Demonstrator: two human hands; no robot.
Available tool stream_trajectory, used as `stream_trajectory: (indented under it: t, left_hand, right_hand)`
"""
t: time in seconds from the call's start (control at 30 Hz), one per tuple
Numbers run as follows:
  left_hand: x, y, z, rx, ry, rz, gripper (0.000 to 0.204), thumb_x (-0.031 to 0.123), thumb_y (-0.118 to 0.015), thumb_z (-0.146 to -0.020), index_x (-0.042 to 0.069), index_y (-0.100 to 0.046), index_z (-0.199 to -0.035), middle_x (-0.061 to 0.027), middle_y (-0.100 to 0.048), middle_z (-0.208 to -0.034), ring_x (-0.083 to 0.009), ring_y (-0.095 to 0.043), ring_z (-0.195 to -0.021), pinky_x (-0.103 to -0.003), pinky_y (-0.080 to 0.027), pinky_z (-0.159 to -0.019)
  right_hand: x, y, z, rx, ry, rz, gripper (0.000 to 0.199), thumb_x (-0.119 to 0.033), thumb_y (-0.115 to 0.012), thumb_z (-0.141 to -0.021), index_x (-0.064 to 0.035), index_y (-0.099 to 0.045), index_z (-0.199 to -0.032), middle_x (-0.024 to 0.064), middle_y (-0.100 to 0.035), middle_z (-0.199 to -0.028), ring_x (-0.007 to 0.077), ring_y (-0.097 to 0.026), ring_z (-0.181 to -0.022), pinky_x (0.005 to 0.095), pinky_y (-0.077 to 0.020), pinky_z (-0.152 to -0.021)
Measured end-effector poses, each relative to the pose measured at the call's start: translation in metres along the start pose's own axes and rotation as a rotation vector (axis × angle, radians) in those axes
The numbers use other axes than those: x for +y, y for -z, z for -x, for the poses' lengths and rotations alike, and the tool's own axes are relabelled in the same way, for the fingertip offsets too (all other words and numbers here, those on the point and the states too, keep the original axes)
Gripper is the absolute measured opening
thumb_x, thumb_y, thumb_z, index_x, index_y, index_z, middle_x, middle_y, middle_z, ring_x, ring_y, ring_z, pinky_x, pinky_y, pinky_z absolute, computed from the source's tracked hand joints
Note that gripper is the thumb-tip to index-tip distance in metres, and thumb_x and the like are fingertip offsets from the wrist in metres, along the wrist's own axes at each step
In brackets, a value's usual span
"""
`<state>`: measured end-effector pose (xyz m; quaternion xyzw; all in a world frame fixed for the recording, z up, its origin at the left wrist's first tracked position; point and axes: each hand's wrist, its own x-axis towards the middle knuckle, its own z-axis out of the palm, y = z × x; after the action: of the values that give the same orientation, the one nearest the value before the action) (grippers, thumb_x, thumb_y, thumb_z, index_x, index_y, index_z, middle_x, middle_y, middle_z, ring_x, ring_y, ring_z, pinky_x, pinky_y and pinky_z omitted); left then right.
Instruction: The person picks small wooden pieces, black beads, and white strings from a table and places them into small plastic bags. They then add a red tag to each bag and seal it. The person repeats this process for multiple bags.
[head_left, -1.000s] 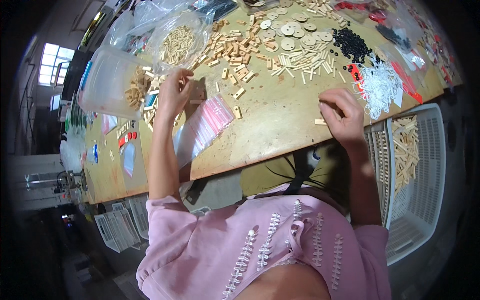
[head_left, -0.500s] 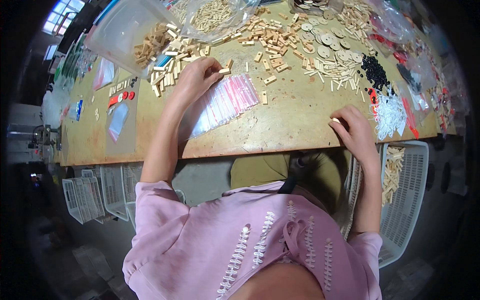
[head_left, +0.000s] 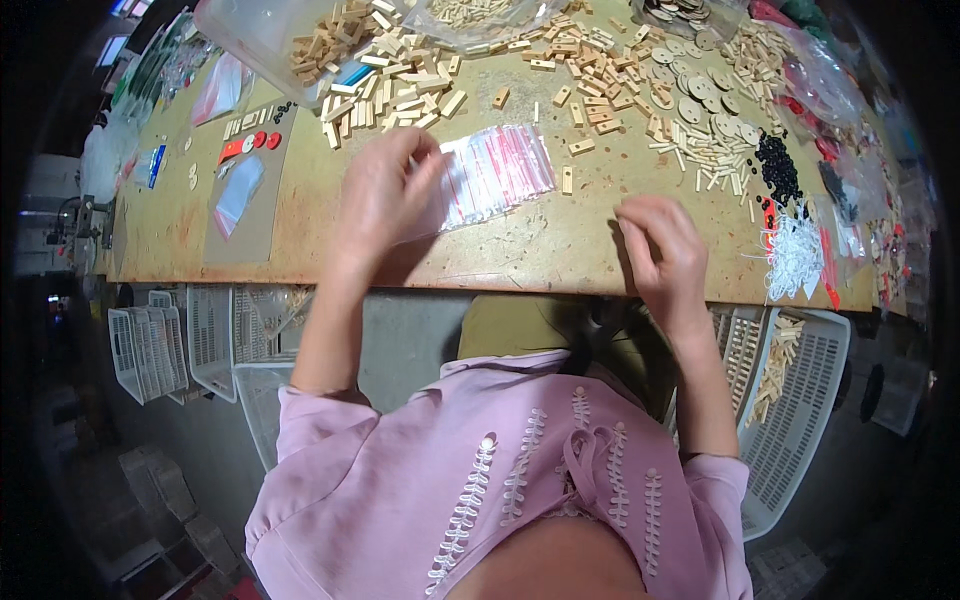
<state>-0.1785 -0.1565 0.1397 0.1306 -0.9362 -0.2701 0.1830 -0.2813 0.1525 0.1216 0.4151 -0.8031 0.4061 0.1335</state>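
Note:
My left hand is over the left end of a fanned stack of clear zip bags with pink-red strips. Its fingers are curled in, slightly blurred, and whatever they hold is hidden. Near the table's front edge hovers my right hand, to the right of the bags. Its thumb and fingers are bent together, and anything between them is too small to make out. Just beyond my left hand lies a heap of pale wooden blocks. A single drilled wooden block lies beside the bags' right end.
A clear plastic bin tips out blocks at the back left. Wooden discs, black beads and white strings lie at the right. A cardboard sheet with sample parts is at the left. White baskets stand below the table edge.
My left hand has drawn back from the wooden block it was touching. My right hand has moved left along the front edge; the pale piece at its fingertips no longer shows. The view has shifted.

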Motion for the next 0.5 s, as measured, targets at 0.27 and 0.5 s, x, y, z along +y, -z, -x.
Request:
stream_trajectory:
  t: [0.27, 0.5]
  left_hand:
    - [-0.024, -0.023, 0.066, 0.18, 0.197, 0.042, 0.02, 0.018, -0.077, -0.088, 0.002, -0.064, -0.088, -0.0122, -0.065, -0.083, -0.0319, -0.061, -0.079, -0.041, -0.049, -0.074]
    - [0.02, -0.019, 0.061, 0.221, -0.027, 0.16, 0.007, 0.008, -0.073, -0.089, 0.002, -0.068, -0.09, -0.0131, -0.065, -0.085, -0.0295, -0.062, -0.079, -0.039, -0.049, -0.074]
  right_hand:
    - [-0.001, 0.01, 0.04, -0.057, -0.205, -0.167, 0.01, 0.004, -0.066, -0.093, 0.0012, -0.071, -0.101, 0.014, -0.07, -0.099, 0.0277, -0.069, -0.091, 0.0343, -0.0541, -0.08]
    - [-0.007, 0.0, 0.051, -0.108, -0.436, -0.47, 0.013, -0.004, -0.066, -0.096, 0.0016, -0.071, -0.106, 0.0119, -0.071, -0.096, 0.02, -0.069, -0.081, 0.0296, -0.0545, -0.077]
